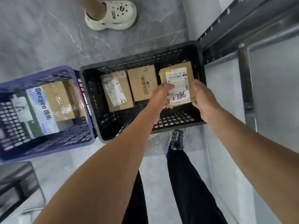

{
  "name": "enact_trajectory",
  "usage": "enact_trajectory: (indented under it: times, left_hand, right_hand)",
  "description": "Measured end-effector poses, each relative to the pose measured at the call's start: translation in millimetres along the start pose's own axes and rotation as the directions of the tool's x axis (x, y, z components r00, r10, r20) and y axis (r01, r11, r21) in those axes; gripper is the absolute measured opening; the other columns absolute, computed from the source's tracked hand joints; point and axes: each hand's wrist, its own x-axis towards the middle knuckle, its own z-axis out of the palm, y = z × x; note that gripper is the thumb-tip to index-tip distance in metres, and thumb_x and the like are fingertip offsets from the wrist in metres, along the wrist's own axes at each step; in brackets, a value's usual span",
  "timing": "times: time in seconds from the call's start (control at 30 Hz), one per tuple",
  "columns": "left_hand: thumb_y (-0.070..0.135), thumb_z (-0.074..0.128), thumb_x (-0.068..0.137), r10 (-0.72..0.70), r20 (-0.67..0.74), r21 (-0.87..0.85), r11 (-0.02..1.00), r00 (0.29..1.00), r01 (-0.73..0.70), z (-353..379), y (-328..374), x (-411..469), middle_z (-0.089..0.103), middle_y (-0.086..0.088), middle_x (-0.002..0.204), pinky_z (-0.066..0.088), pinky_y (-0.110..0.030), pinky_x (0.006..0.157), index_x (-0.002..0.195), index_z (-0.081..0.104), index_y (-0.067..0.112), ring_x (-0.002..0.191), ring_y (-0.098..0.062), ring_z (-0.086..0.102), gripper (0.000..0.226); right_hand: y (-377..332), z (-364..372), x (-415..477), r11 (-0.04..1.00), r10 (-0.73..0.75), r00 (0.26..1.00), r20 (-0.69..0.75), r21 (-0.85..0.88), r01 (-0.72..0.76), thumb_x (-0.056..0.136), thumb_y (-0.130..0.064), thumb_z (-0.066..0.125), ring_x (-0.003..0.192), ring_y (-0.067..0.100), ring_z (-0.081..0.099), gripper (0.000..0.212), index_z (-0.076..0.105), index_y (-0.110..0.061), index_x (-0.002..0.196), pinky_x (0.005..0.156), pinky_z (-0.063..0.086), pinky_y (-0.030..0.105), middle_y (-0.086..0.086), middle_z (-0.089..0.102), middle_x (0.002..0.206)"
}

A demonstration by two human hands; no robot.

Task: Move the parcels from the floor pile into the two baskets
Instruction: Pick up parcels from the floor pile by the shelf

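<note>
Head view: the left hand [161, 93] and right hand [203, 101] grip, fingers curled round its sides, a small brown cardboard parcel [178, 78] (white label, handwritten 1786) over the right end of the black plastic lattice basket [92, 102].

I count two baskets, a black basket [137, 57] and a blue basket [48, 143]. There are three cardboard boxes at the black one: a taped box [116, 89], a printed box [142, 84] and a labelled box [178, 78] between my left hand [161, 94] and right hand [202, 101]. In the blue one I see one brown box [56, 99] and one blue-and-white pack [40, 109].
</note>
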Motion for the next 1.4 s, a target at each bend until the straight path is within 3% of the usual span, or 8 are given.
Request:
enact_trajectory:
  times: [0.2, 0.33, 0.53, 0.8, 1.1, 1.23, 1.33, 1.4]
  left_hand:
    - [0.04, 0.052, 0.103, -0.018, 0.01, 0.085, 0.996, 1.0, 0.017, -2.8, -5.6, 82.6, 0.069, 0.002, 0.12, 0.048, -0.04, 0.099, 0.133, 0.061, 0.02, 0.106, -0.014, 0.062, 0.037]
    - [0.04, 0.05, 0.104, -0.015, -0.025, 0.129, 0.991, 1.0, 0.018, -2.1, -2.6, 117.9, 0.066, 0.009, 0.105, 0.047, -0.035, 0.087, 0.135, 0.059, 0.019, 0.096, -0.01, 0.06, 0.038]
    - [0.045, 0.053, 0.099, 0.005, -0.065, 0.195, 0.981, 0.998, 0.008, -6.9, -3.9, 147.1, 0.065, 0.002, 0.123, 0.047, -0.038, 0.094, 0.143, 0.057, 0.024, 0.11, -0.018, 0.06, 0.049]
    - [0.048, 0.053, 0.093, -0.019, -0.038, 0.242, 0.97, 0.999, 0.027, -8.4, -16.3, 158.8, 0.063, -0.001, 0.132, 0.042, -0.047, 0.108, 0.131, 0.06, 0.024, 0.12, -0.023, 0.055, 0.045]
    - [0.048, 0.051, 0.095, -0.018, -0.026, 0.236, 0.971, 0.999, 0.024, -17.0, -24.2, 157.1, 0.062, 0.001, 0.136, 0.042, -0.045, 0.104, 0.139, 0.058, 0.026, 0.124, -0.022, 0.053, 0.05]
    - [0.044, 0.051, 0.102, -0.017, -0.076, 0.176, 0.984, 0.997, 0.03, -26.4, -14.5, 146.2, 0.061, 0.015, 0.113, 0.042, -0.04, 0.096, 0.136, 0.058, 0.024, 0.106, -0.005, 0.054, 0.04]
    - [0.045, 0.054, 0.1, -0.014, -0.071, 0.15, 0.988, 0.997, 0.025, -31.9, -2.0, 125.0, 0.057, 0.007, 0.136, 0.039, -0.045, 0.114, 0.144, 0.055, 0.024, 0.125, -0.013, 0.051, 0.049]
    - [0.046, 0.055, 0.1, -0.004, -0.061, 0.146, 0.989, 0.998, 0.013, -34.1, 7.5, 105.4, 0.051, 0.003, 0.151, 0.036, -0.049, 0.118, 0.149, 0.051, 0.025, 0.135, -0.017, 0.046, 0.053]
  right_hand:
    - [6.4, 13.8, 78.5, 0.996, 0.064, 0.997, -0.031, 0.057, -0.062, 0.111, -0.037, 0.042, 0.088, 0.002, 0.063, 0.025, 0.06, -0.034, 0.094, 0.088, 0.047, 0.027, -0.013, 0.069, 0.091]
    - [7.9, 24.3, 113.9, 0.985, 0.128, 0.992, 0.0, 0.12, -0.127, 0.108, -0.045, 0.048, 0.111, 0.018, 0.064, 0.021, 0.065, -0.033, 0.108, 0.111, 0.045, 0.044, -0.005, 0.071, 0.104]
    - [7.0, 41.3, 145.6, 0.969, 0.184, 0.982, 0.052, 0.161, -0.19, 0.106, -0.047, 0.05, 0.115, 0.03, 0.062, 0.016, 0.062, -0.037, 0.103, 0.106, 0.051, 0.048, 0.001, 0.068, 0.113]
    - [28.6, 53.9, 170.3, 0.941, 0.168, 0.985, 0.036, 0.291, -0.171, 0.103, -0.042, 0.058, 0.121, 0.022, 0.064, 0.039, 0.058, -0.039, 0.143, 0.11, 0.048, 0.044, -0.004, 0.071, 0.124]
    - [34.0, 54.3, 175.1, 0.958, 0.161, 0.985, 0.053, 0.232, -0.169, 0.101, -0.045, 0.06, 0.133, 0.029, 0.054, 0.053, 0.048, -0.041, 0.152, 0.116, 0.042, 0.049, 0.002, 0.064, 0.137]
    - [25.1, 50.4, 160.1, 0.974, 0.156, 0.988, 0.02, 0.161, -0.157, 0.095, -0.055, 0.061, 0.138, 0.021, 0.049, 0.06, 0.049, -0.041, 0.152, 0.118, 0.033, 0.046, -0.005, 0.059, 0.147]
    - [10.2, 45.2, 136.9, 0.977, 0.125, 0.992, -0.004, 0.174, -0.122, 0.099, -0.054, 0.057, 0.126, 0.008, 0.056, 0.047, 0.059, -0.035, 0.142, 0.108, 0.032, 0.035, -0.014, 0.068, 0.129]
    - [2.0, 40.6, 120.5, 0.973, 0.103, 0.995, -0.02, 0.212, -0.096, 0.104, -0.047, 0.053, 0.093, -0.01, 0.062, 0.025, 0.065, -0.032, 0.119, 0.092, 0.037, 0.025, -0.025, 0.072, 0.096]
